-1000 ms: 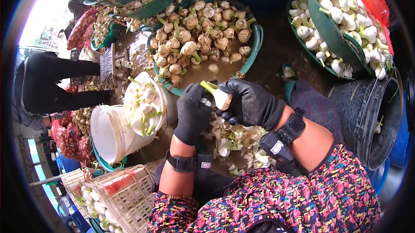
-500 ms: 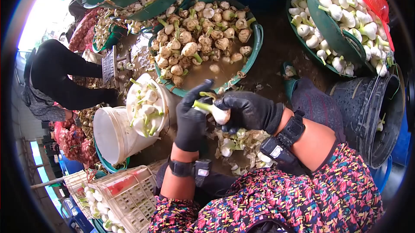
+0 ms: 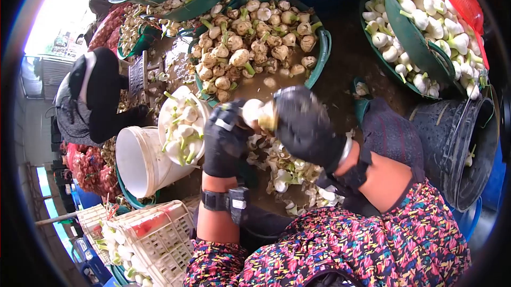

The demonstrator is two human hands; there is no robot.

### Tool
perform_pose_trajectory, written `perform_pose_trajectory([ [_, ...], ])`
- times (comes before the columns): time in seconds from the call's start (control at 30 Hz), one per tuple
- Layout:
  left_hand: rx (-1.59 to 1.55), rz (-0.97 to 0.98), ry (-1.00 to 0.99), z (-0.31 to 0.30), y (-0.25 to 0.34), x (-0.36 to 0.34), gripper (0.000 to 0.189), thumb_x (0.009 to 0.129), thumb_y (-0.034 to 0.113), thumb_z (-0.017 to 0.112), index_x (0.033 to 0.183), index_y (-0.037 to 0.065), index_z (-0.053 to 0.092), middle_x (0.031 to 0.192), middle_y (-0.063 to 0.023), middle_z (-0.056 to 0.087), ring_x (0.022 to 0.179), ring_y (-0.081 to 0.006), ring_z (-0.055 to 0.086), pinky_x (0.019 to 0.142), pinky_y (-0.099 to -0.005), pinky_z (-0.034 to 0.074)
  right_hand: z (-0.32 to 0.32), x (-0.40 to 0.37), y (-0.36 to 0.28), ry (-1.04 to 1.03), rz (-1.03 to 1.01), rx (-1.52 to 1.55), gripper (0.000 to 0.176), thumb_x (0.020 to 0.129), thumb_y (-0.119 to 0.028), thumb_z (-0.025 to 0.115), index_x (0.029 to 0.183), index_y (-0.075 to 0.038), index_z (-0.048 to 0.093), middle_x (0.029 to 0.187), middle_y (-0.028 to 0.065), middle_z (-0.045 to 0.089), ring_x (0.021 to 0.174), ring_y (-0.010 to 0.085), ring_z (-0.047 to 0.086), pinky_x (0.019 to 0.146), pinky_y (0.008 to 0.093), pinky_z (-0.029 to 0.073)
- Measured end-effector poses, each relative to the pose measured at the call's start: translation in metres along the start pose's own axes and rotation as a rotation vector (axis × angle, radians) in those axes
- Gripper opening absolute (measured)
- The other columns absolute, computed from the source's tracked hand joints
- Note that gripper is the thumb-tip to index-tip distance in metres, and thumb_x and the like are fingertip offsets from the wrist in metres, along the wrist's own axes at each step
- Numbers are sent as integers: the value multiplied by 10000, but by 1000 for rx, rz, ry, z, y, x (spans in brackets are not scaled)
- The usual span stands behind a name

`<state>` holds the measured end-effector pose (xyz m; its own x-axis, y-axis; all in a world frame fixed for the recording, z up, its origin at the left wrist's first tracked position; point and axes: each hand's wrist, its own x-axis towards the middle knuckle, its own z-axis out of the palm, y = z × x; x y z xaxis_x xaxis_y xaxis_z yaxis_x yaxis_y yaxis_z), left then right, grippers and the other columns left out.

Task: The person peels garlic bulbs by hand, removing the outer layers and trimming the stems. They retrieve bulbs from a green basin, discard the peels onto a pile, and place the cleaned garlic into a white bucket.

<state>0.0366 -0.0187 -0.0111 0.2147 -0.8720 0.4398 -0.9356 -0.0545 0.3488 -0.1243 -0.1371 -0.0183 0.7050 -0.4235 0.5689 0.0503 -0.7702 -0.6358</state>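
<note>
My left hand (image 3: 226, 140), in a black glove, is closed around a white garlic bulb (image 3: 252, 111) in the middle of the view. My right hand (image 3: 307, 123), also black-gloved and smeared by motion, is right against the bulb's other side, its fingers closed on a yellowish strip of garlic peel (image 3: 268, 117). Below the hands lies a heap of stripped peelings (image 3: 290, 175). Just beyond them stands a green tub (image 3: 326, 52) of unpeeled, brownish garlic bulbs (image 3: 239, 57) in murky water.
Peeled garlic with green stems fills a white bucket (image 3: 205, 114) at left, beside another white bucket (image 3: 139, 159). Green tubs of white bulbs (image 3: 426, 21) stand at upper right, a red basket (image 3: 462, 2) on top. A black bucket (image 3: 452, 143) lies tipped at right. Another person (image 3: 96, 95) bends at far left.
The garlic bulb has turned and shifted left into my left hand, its green stem no longer showing. My right hand has moved up and blurred. The other person has bent lower.
</note>
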Motion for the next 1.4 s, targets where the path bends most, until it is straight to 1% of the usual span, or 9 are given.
perform_pose_trajectory([
  [0.13,34,-104,109,-9,-3,-1,327,716,5,646,1042,7,618,847,-143,637,782,-311,628,714,-360,503,11,-17,-11,-1042,69,-14,300,723,-197,600,985,-52,596,943,164,598,835,331,589,792,420,467],
  [0.33,-109,-217,36,9,-7,-15,295,764,34,646,1056,15,606,891,-137,627,824,-276,620,748,-352,501,5,-2,10,-326,536,124,291,729,-187,660,977,-58,581,942,143,618,836,249,618,756,344,489],
  [0.43,-1570,-993,178,14,8,-13,232,817,58,609,1035,-19,586,977,-99,620,912,-210,598,822,-333,494,15,1,11,-169,556,453,313,710,-128,670,991,-37,569,918,128,618,797,189,607,735,307,483],
  [0.6,-755,-554,-35,-20,-21,-20,272,806,23,558,1066,-52,583,948,-98,627,825,-164,601,719,-266,487,9,6,12,-293,495,388,72,750,-85,543,790,-44,586,753,145,618,718,298,614,659,372,474],
  [0.8,-691,-969,192,-53,-125,-48,257,818,52,576,1065,9,631,796,-46,629,588,-92,549,512,-229,459,13,5,12,-287,541,308,117,735,-103,549,830,-50,593,765,149,618,724,329,605,672,378,482],
  [0.93,166,-684,-264,-22,-199,-118,317,796,29,590,1109,50,637,946,-136,681,820,-205,657,734,-302,513,15,8,12,-382,606,297,135,741,-129,550,840,-46,591,791,154,616,756,342,596,690,387,477],
  [1.07,-648,-1160,23,-50,-137,-56,430,848,53,573,1272,24,504,1113,-152,614,951,-261,629,784,-308,509,22,3,13,-419,499,262,159,767,-171,549,838,-36,593,846,181,598,786,347,579,710,385,466],
  [1.13,-1510,-912,29,-56,-119,-42,452,925,127,501,1352,26,392,1135,-145,583,1005,-269,597,787,-313,515,31,-1,19,-396,511,425,226,788,-171,607,969,-37,597,849,149,612,801,275,609,731,359,476],
  [1.4,-1886,-875,-183,-16,15,9,716,927,530,364,1442,65,183,1363,-204,404,1164,-350,497,934,-544,426,24,9,9,-113,880,1168,355,799,-117,685,1119,-35,558,832,52,623,692,93,597,602,246,499],
])
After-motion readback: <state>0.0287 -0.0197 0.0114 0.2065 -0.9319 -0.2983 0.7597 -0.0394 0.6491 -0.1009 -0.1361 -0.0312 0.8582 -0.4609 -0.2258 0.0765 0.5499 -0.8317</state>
